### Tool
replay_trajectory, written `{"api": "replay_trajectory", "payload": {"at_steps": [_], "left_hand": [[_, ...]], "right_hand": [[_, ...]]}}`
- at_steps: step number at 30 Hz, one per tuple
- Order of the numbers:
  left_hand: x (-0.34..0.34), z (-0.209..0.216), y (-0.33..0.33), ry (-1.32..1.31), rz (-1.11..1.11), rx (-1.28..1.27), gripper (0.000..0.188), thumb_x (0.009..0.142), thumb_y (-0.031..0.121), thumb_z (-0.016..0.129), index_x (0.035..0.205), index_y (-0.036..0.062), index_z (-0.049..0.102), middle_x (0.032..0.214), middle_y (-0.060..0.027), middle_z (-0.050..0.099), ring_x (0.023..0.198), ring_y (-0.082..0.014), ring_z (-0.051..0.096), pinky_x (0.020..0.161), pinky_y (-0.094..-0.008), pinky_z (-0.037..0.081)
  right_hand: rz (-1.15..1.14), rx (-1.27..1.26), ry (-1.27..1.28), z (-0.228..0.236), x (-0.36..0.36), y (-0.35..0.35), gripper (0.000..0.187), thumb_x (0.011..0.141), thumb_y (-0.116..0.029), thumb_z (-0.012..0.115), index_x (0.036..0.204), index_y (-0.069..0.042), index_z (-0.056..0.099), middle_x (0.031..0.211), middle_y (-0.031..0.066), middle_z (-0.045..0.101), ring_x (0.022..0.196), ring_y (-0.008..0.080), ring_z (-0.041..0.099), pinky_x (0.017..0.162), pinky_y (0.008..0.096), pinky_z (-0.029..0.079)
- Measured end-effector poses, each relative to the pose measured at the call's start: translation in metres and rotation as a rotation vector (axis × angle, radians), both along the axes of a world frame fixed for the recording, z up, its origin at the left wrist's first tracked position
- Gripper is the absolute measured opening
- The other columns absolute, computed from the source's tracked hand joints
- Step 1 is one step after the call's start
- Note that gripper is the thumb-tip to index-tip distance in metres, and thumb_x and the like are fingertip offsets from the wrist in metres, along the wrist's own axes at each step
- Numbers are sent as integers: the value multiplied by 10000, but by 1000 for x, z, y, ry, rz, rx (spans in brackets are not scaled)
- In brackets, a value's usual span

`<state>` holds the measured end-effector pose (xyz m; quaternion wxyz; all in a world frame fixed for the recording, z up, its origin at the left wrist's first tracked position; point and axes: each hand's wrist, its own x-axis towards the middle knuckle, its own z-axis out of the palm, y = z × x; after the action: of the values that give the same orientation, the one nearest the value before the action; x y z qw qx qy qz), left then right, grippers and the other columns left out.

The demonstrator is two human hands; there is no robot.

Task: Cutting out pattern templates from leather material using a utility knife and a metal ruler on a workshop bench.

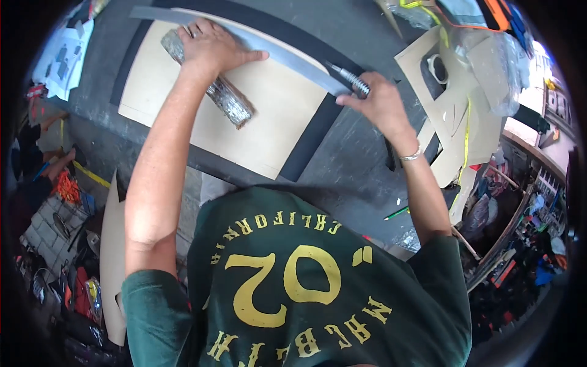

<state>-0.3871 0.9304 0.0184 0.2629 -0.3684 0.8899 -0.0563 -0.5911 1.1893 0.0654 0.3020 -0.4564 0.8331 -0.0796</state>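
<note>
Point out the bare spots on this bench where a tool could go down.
Bare grey bench between the black sheet and right hand; bare tan board right of the wrapped weight. Crowded: cardboard offcuts on the right.

Workshop, prob. a pattern-cutting or leather/upholstery shop. Grey worn worktable (361, 165) w/ a tan card pattern (269, 116) lying on a black sheet (312, 140). Far right: more cut card templates (446, 104), a yellow measuring tape (466, 131), clear plastic bags (495, 67). Near right: crowded shelves (520, 232) of small tools & bits, too blurred to name. Left: bare brick floor (46, 235), a card offcut (113, 257), heaps of clutter (73, 287).
</note>
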Motion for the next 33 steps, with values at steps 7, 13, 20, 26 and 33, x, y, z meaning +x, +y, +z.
{"api": "replay_trajectory", "payload": {"at_steps": [7,13,20,26,33], "left_hand": [[26,13,4,687,166,218,1052,844,642,703,1511,-101,372,1555,-254,415,1512,-431,287,1227,-647,140],[110,29,27,903,178,201,792,890,474,742,1448,-22,478,1554,-227,404,1494,-409,327,1205,-660,210],[231,36,-19,1017,495,193,634,906,378,781,1380,-5,606,1409,-211,608,1290,-321,602,1073,-396,481],[274,31,-132,1157,629,244,484,947,339,746,1294,7,687,1180,-156,739,1059,-212,702,950,-335,526],[226,24,-287,1007,411,449,318,997,293,703,1171,31,746,985,-51,767,909,-109,685,835,-275,525]], "right_hand": [[-32,-250,-2,-13,18,12,493,734,-139,858,1138,20,624,1039,260,670,1029,451,644,900,479,514],[74,-254,-130,-4,13,6,274,840,-183,775,989,13,654,948,237,665,880,426,653,772,478,501],[-166,-403,-48,-7,-35,55,263,945,-221,708,960,29,625,782,223,596,655,375,570,667,431,473],[-106,-528,356,-8,-94,54,224,906,-130,720,917,34,568,937,223,576,889,439,579,774,448,485],[-619,-277,191,37,31,-31,364,952,-291,745,901,35,590,742,117,459,664,204,443,620,365,394]]}}
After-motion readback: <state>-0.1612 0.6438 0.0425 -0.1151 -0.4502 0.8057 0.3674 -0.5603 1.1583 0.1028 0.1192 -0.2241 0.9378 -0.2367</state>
